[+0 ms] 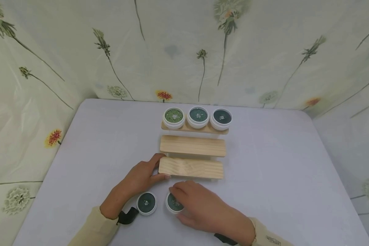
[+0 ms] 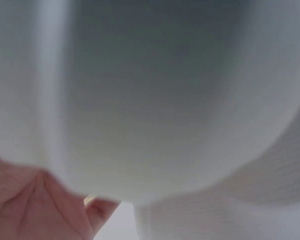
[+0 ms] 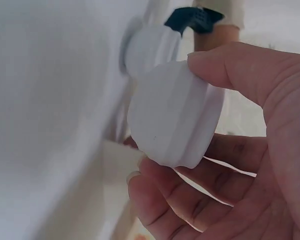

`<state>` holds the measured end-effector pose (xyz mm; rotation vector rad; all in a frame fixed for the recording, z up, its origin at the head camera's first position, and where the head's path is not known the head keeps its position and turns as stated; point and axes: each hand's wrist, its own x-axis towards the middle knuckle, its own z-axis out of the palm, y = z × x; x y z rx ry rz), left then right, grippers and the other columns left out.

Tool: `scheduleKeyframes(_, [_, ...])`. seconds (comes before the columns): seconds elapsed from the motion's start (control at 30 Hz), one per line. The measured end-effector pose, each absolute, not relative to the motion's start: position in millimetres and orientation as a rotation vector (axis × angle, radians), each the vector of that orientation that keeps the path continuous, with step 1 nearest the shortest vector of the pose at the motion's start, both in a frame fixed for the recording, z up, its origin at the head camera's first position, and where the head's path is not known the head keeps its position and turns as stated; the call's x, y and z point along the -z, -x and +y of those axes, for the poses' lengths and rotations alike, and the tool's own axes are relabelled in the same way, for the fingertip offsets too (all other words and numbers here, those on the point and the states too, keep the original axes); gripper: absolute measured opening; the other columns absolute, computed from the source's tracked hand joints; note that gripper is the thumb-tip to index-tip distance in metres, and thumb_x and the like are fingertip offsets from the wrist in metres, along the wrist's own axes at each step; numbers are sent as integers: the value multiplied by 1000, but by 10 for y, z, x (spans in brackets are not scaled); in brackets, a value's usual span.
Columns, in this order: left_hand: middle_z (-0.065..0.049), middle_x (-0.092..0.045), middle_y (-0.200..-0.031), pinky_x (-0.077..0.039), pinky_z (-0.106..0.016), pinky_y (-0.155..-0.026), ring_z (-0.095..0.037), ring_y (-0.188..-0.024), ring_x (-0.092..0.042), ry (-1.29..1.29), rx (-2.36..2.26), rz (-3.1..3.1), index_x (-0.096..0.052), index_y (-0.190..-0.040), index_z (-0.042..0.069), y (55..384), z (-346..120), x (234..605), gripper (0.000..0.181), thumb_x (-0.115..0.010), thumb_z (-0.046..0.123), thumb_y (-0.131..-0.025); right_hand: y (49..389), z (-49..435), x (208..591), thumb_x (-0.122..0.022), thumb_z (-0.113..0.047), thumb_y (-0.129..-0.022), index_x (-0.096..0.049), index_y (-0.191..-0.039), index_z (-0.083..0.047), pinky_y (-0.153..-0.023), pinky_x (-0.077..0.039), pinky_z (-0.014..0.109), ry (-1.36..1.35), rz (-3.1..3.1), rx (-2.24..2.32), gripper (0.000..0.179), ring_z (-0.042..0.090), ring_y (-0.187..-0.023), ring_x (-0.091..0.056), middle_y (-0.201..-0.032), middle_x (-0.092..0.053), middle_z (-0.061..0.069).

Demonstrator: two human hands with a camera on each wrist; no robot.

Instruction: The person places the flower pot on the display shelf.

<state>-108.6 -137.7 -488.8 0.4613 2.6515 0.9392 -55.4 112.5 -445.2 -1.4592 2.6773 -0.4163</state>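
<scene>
My right hand (image 1: 203,206) holds a small round white jar (image 1: 174,204) with a dark green top, thumb on one side and fingers on the other. In the right wrist view, the fluted white underside of that jar (image 3: 165,115) shows between thumb and fingertips. My left hand (image 1: 142,176) grips the left end of the front wooden shelf (image 1: 190,168) of a three-step stand, thumb along its front edge. A second white jar (image 1: 146,203) with a dark green top stands beside the left wrist. It fills the left wrist view as a blurred shape (image 2: 155,100), partly hiding the left hand (image 2: 35,210).
Three white jars with light green (image 1: 174,115), teal (image 1: 198,114) and dark green (image 1: 222,117) tops stand in a row on the back shelf (image 1: 187,129). The bare middle shelf (image 1: 193,146) lies between. A white cloth covers the table (image 1: 270,164); flower-printed sheeting (image 1: 172,51) hangs behind.
</scene>
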Motion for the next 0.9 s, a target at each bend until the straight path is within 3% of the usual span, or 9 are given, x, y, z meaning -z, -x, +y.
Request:
scheduleKeyframes(0.57, [-1, -72, -94, -52, -43, -78, -14, -76, -59, -464, -939, 2648, -45, -149, 21, 1095, -1373, 4909, 67, -77, 45, -95, 808, 1530, 4056, -92, -25, -81, -53, -142, -1, -97, -53, 36, 1253, 2948, 577, 76, 25, -122, -56, -134, -57, 12])
scheduleKeyframes(0.9, [-1, -72, -90, -51, -43, -77, -14, -76, -60, -473, -947, 2642, -44, -148, 21, 1091, -1396, 4909, 66, -76, 45, -96, 1032, 1742, 3999, -89, -21, -84, -51, -144, 4, -104, -48, 48, 1046, 3015, 684, 75, 33, -125, -55, -135, -59, 18])
